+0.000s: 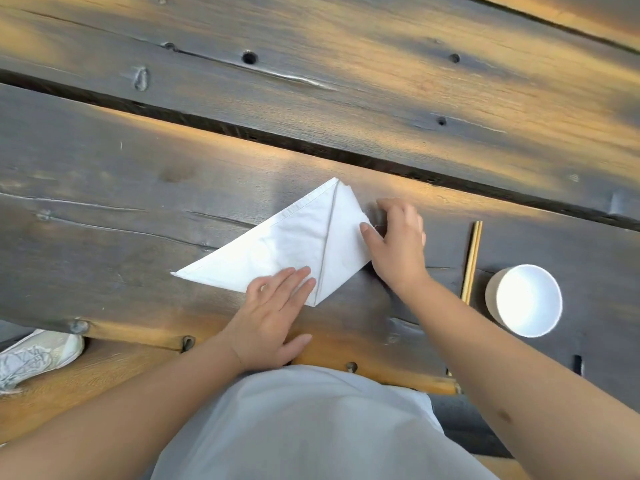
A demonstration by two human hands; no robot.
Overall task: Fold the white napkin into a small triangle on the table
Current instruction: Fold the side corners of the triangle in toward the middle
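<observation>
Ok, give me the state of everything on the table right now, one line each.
napkin: flat, part-folded, right flap turned over
left hand: fingers straight, pressing the napkin
right hand: fingers at the napkin's right edge
cup: upright, looks empty
chopsticks: lying paired beside the cup

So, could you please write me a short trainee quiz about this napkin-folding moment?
1. True or false: the left hand lies flat on the white napkin.
2. Which hand is at the napkin's folded-over flap? A left, B right.
3. What lies between the napkin and the white cup?

Key: 1 true. 2 B, the right hand. 3 Wooden chopsticks.
</observation>
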